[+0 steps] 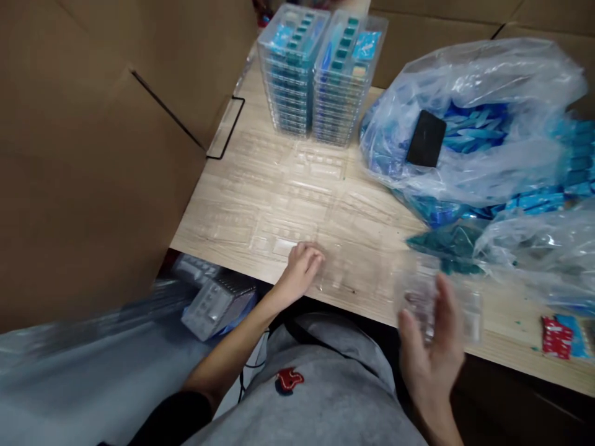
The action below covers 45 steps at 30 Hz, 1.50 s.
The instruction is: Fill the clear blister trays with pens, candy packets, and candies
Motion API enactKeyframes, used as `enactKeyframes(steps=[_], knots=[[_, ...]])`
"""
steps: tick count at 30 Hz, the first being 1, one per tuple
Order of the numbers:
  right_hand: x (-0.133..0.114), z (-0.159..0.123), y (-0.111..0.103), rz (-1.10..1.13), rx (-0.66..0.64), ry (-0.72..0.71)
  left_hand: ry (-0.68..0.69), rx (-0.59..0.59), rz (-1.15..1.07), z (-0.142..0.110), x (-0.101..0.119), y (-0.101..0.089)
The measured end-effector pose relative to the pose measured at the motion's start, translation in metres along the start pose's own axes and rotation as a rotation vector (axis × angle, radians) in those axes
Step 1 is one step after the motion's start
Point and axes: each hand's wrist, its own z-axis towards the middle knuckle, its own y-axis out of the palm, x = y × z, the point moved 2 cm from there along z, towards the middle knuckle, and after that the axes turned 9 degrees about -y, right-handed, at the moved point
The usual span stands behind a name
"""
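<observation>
The clear plastic tray (421, 294), bumpy but blurry, is near right, held by the right hand (432, 356), thumb and fingers apart. The left hand (303, 267) curls by flat see-through trays (283, 232) on the pale wood table (502, 328); I cannot tell if it pinches one. Far right sits a crinkly bag (525, 80).

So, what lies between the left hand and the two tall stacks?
See-through plastic trays, spread over the wooden table; the head view shows them.
</observation>
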Motion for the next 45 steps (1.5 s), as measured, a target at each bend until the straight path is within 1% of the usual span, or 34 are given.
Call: enactKeyframes(steps=[2, 3, 5, 7, 8, 10, 11, 13, 15, 18, 20, 22, 23, 25, 27, 29, 30, 31, 32, 34, 38, 40, 42, 44, 45], knots=[[-0.003, 0.002, 0.007, -0.062, -0.037, -0.053, -0.013, 0.078, 0.109, 0.018, -0.008, -0.004], [-0.004, 0.003, 0.013, -0.089, -0.061, -0.084, -0.012, 0.118, 0.157, 0.032, -0.009, -0.008], [-0.006, 0.004, 0.024, -0.135, -0.1, -0.131, 0.004, 0.183, 0.24, 0.068, -0.005, -0.017], [-0.005, 0.004, 0.033, -0.183, -0.125, -0.175, 0.027, 0.221, 0.309, 0.111, 0.002, -0.027], [-0.005, 0.004, 0.036, -0.205, -0.133, -0.202, 0.041, 0.219, 0.343, 0.132, 0.006, -0.03], [-0.005, 0.004, 0.04, -0.244, -0.143, -0.255, 0.044, 0.151, 0.478, 0.167, 0.008, -0.034], [-0.005, 0.004, 0.041, -0.26, -0.148, -0.271, 0.034, 0.117, 0.534, 0.179, 0.007, -0.036], [-0.005, 0.005, 0.042, -0.282, -0.16, -0.284, 0.004, 0.082, 0.6, 0.191, -0.001, -0.04], [-0.006, 0.005, 0.042, -0.289, -0.173, -0.286, -0.018, 0.104, 0.6, 0.193, -0.012, -0.049], [-0.006, 0.005, 0.042, -0.295, -0.177, -0.311, -0.029, 0.127, 0.61, 0.186, -0.028, -0.069], [-0.006, 0.006, 0.042, -0.302, -0.176, -0.315, -0.025, 0.12, 0.615, 0.183, -0.032, -0.08], [-0.007, 0.006, 0.042, -0.303, -0.178, -0.302, 0.004, 0.119, 0.619, 0.183, -0.029, -0.082], [-0.007, 0.006, 0.042, -0.3, -0.177, -0.296, 0.041, 0.121, 0.619, 0.183, -0.024, -0.078], [-0.009, 0.006, 0.042, -0.288, -0.171, -0.288, 0.177, 0.101, 0.615, 0.183, -0.009, -0.06], [-0.012, 0.005, 0.042, -0.275, -0.163, -0.286, 0.362, 0.006, 0.619, 0.181, 0.01, -0.03], [-0.013, 0.005, 0.041, -0.265, -0.158, -0.276, 0.497, -0.126, 0.641, 0.178, 0.026, 0.002], [-0.014, 0.004, 0.04, -0.259, -0.157, -0.266, 0.529, -0.172, 0.656, 0.176, 0.031, 0.015], [-0.014, 0.004, 0.04, -0.251, -0.158, -0.253, 0.535, -0.193, 0.668, 0.174, 0.035, 0.025], [-0.014, 0.004, 0.038, -0.241, -0.157, -0.239, 0.523, -0.186, 0.676, 0.174, 0.036, 0.031], [-0.013, 0.003, 0.036, -0.222, -0.147, -0.223, 0.477, -0.127, 0.68, 0.175, 0.034, 0.032], [-0.013, 0.003, 0.032, -0.194, -0.124, -0.225, 0.394, -0.015, 0.682, 0.187, 0.024, 0.014], [-0.014, 0.003, 0.03, -0.167, -0.13, -0.214, 0.338, 0.025, 0.661, 0.194, 0.024, 0.007], [-0.014, 0.003, 0.026, -0.13, -0.127, -0.179, 0.287, 0.062, 0.614, 0.197, 0.029, 0.004], [-0.013, 0.002, 0.022, -0.086, -0.089, -0.131, 0.276, 0.072, 0.52, 0.188, 0.036, 0.003], [-0.012, 0.001, 0.019, -0.06, -0.059, -0.106, 0.284, 0.058, 0.464, 0.178, 0.039, 0.003]])
